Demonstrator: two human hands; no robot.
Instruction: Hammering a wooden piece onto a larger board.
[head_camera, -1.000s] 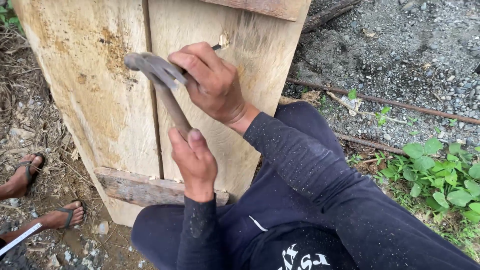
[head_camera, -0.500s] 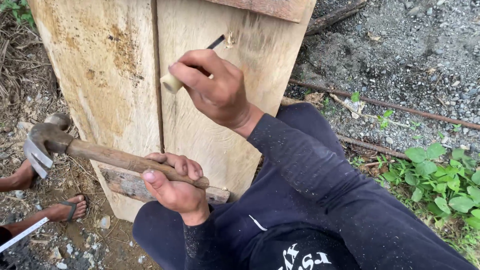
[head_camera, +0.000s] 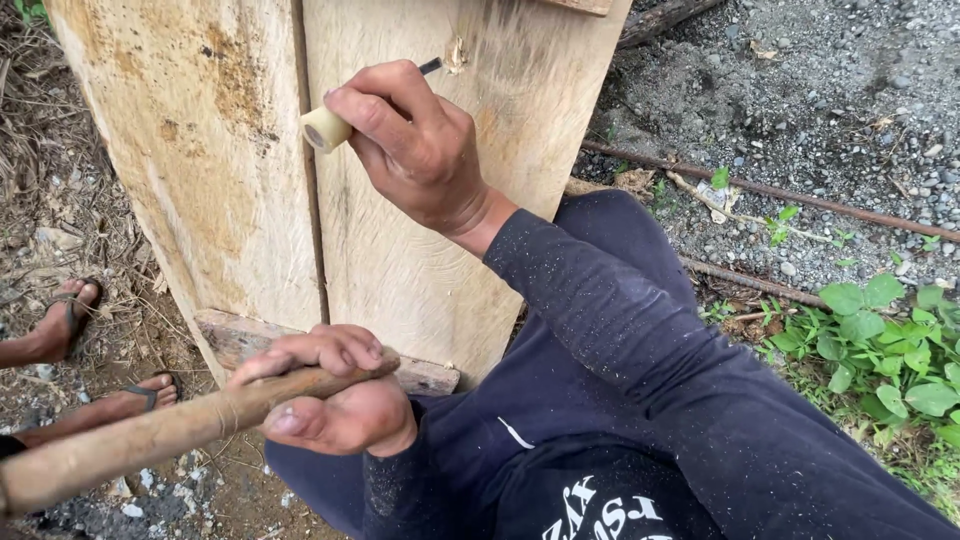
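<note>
Against the plank (head_camera: 420, 260), right hand (head_camera: 415, 145) clamps a chisel (head_camera: 330, 127); left hand (head_camera: 335, 400) grips a hammer handle (head_camera: 140, 440).

No packages, labels, signs or screens appear in this view. The only lettering is a white print on the dark sweater (head_camera: 600, 515) at the lower edge, partly cut off.

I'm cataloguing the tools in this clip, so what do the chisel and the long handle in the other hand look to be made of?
The chisel in the right hand: a pale, smooth cream handle, probably plastic, though light wood is possible, with a dark shaft that looks like metal. The hammer handle in the left hand: bare, unfinished brown wood, rough with visible grain. The planks are raw sawn wood.
</note>
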